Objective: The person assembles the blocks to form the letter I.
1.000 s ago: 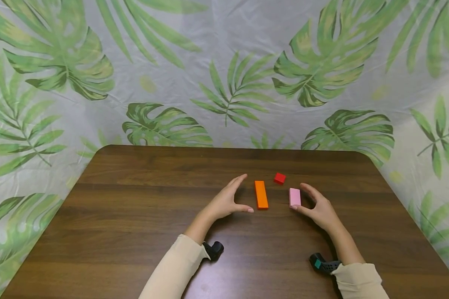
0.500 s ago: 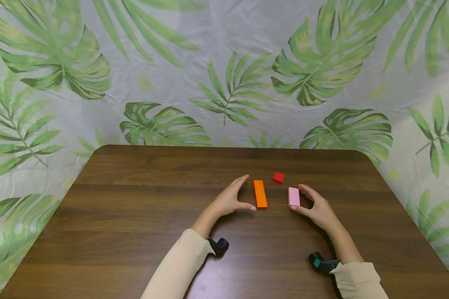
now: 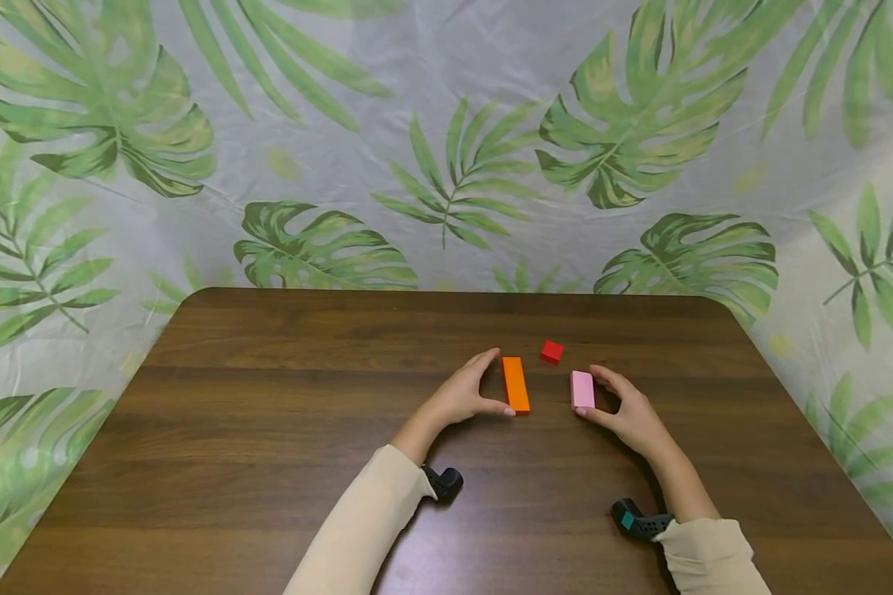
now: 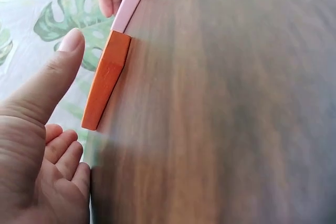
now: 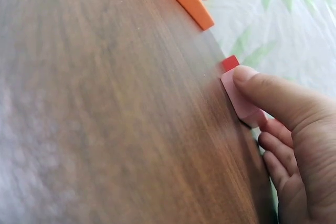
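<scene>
An orange rectangular block (image 3: 516,386) lies lengthwise on the table, its long side facing my left hand (image 3: 463,394). That hand's thumb and fingers are spread apart, with the thumb tip close to the block's near end; in the left wrist view a gap shows between the thumb (image 4: 71,51) and the block. To the right, a shorter pink block (image 3: 583,390) lies on the table. My right hand (image 3: 631,413) holds it by its ends, thumb at the near end, fingertips at the far end. A small red block (image 3: 552,352) sits behind and between these two, untouched.
The dark wooden table (image 3: 268,463) extends to both sides and ends at a far edge. Behind it hangs a leaf-patterned cloth (image 3: 454,83). A black camera band sits on each wrist (image 3: 444,483).
My left hand has moved right, nearer the orange block, its thumb tip now by the near end. The right hand stays at the pink block. The head view has shifted slightly.
</scene>
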`<state>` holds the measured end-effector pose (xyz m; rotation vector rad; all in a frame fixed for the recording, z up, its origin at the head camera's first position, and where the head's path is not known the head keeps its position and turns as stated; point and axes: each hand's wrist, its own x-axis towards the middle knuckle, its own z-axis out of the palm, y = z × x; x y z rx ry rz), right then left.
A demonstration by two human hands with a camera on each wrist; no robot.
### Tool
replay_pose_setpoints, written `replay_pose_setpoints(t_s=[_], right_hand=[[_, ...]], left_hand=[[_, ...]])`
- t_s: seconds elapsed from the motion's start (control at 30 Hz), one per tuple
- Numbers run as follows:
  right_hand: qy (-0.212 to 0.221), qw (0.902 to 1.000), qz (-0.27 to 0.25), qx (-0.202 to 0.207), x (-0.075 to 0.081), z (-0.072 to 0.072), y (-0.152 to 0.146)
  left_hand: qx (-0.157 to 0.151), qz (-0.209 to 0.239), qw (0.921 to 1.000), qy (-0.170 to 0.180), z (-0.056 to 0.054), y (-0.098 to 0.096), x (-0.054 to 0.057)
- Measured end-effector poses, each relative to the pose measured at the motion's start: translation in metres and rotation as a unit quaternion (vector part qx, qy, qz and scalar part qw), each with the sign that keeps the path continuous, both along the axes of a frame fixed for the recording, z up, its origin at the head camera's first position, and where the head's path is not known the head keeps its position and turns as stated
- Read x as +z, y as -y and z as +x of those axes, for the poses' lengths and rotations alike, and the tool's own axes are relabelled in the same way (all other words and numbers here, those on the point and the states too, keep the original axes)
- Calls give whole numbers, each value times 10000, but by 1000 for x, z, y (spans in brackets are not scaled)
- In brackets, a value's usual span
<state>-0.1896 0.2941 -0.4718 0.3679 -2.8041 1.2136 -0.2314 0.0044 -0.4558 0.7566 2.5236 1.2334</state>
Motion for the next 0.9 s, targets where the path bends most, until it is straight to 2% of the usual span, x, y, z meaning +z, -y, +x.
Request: replay_pose_setpoints(t_s=[0.33,0.57,0.9], right_hand=[[64,10000,39,-29,1,0,1],[117,9997,191,-28,4,2,1],[144,9989,437,7,5,2,2]], left_hand=[[-148,-302,9994,-15,-1,-7,3],[-87,-649,9979,24,-2,-13,2],[-31,-756,9971,-22,0,-15,2]])
